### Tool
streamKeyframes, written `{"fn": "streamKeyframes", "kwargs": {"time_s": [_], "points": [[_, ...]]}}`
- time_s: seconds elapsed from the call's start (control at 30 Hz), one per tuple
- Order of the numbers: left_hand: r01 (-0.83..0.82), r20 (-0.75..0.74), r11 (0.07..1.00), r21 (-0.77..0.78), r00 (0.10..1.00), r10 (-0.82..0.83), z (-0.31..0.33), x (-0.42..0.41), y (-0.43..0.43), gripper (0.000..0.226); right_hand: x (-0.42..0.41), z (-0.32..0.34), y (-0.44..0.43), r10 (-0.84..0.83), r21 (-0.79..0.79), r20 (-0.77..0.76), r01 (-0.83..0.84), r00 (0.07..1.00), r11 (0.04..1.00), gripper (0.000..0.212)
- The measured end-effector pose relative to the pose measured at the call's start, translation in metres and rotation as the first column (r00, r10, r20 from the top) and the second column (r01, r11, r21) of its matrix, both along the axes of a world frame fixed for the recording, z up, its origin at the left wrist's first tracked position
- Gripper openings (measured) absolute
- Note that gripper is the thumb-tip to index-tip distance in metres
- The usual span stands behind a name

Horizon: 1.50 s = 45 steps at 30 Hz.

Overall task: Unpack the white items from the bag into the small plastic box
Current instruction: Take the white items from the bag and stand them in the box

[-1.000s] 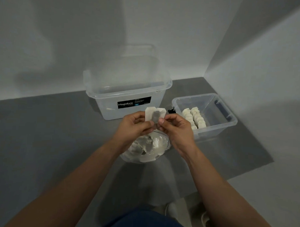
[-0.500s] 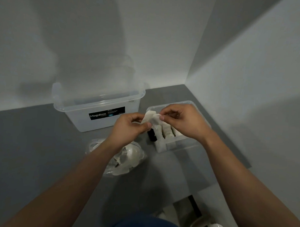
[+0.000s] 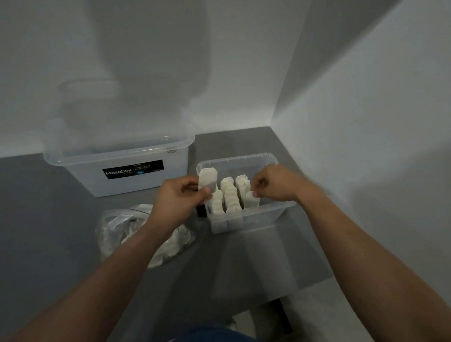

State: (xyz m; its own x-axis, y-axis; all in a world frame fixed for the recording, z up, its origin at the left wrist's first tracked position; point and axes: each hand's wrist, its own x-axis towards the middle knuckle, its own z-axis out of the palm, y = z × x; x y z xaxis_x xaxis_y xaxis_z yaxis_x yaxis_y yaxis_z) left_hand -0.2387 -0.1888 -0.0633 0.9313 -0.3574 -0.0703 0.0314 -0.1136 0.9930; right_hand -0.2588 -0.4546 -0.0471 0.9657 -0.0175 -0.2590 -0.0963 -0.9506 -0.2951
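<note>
Landmark: small plastic box (image 3: pixel 266 219), clear, open top, sitting on the gray mat (image 3: pixel 241 268).

- left hand (image 3: pixel 180 202): at the box's left rim, thumb and curled fingers pinching the lower end of a white item (image 3: pixel 207 179). The item stands upright, above rim height, right over the left edge.
- right hand (image 3: pixel 272 184): over the box's right half, fingers curled, fingertips pinching the top of a second white item (image 3: pixel 251 201). It is at the near end of the right-most row, inside the box.
- rows of white items (image 3: pixel 230 194): three, side by side, standing on end and running near to far. They are packed against the near wall and fill the left and middle of the box.
- Free room inside: a bare strip along the far wall behind the rows (the right side is mostly hidden by the right hand, so I can't tell how much is free there).
- bag (image 3: pixel 126 227): clear plastic, white items inside, near-left of the box, partly under the left forearm. It is apart from the box wall.
- black object (image 3: pixel 200 211): small, against the box's near-left corner outside. Can't tell what it is.
- Megabox tub (image 3: pixel 116 182): larger, clear, left of the box with a narrow gap between.
- Outside clearance: open mat on the box's near side, and a strip of mat to its right before the wall (image 3: pixel 373 150). Walls meet in a corner just beyond the box, and the mat edge runs near-right of it.
</note>
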Motion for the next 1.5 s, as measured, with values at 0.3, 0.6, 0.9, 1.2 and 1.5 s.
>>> {"fn": "streamKeyframes", "kwargs": {"time_s": [0.3, 0.6, 0.9, 1.2, 1.5], "points": [[-0.052, 0.031, 0.995, 0.084, 0.998, 0.049, -0.006, -0.011, -0.014, 0.013, 0.023, -0.041, -0.007, 0.083, -0.073, -0.262, -0.106, 0.961, 0.992, 0.017], [-0.101, 0.025, 0.986, 0.135, 0.995, 0.099, -0.009, -0.014, -0.022, 0.012, 0.032, -0.051, -0.010, 0.100, -0.126, -0.272, -0.138, 0.957, 0.982, 0.013], [0.012, 0.075, 0.984, 0.178, 0.997, -0.026, -0.006, -0.007, -0.034, 0.012, 0.007, 0.044, 0.020, 0.100, 0.353, 0.180, -0.159, 0.979, 0.922, 0.035], [0.086, 0.226, 0.894, 0.439, 0.953, -0.203, -0.007, 0.009, -0.042, 0.035, 0.017, 0.050, 0.002, 0.128, -0.059, 0.281, -0.116, 0.951, 0.991, 0.014], [0.121, 0.351, 0.541, 0.832, 0.640, -0.683, -0.004, 0.011, -0.015, 0.029, 0.051, -0.012, -0.024, 0.103, -0.492, 0.037, -0.072, 0.994, 0.867, 0.017]]}}
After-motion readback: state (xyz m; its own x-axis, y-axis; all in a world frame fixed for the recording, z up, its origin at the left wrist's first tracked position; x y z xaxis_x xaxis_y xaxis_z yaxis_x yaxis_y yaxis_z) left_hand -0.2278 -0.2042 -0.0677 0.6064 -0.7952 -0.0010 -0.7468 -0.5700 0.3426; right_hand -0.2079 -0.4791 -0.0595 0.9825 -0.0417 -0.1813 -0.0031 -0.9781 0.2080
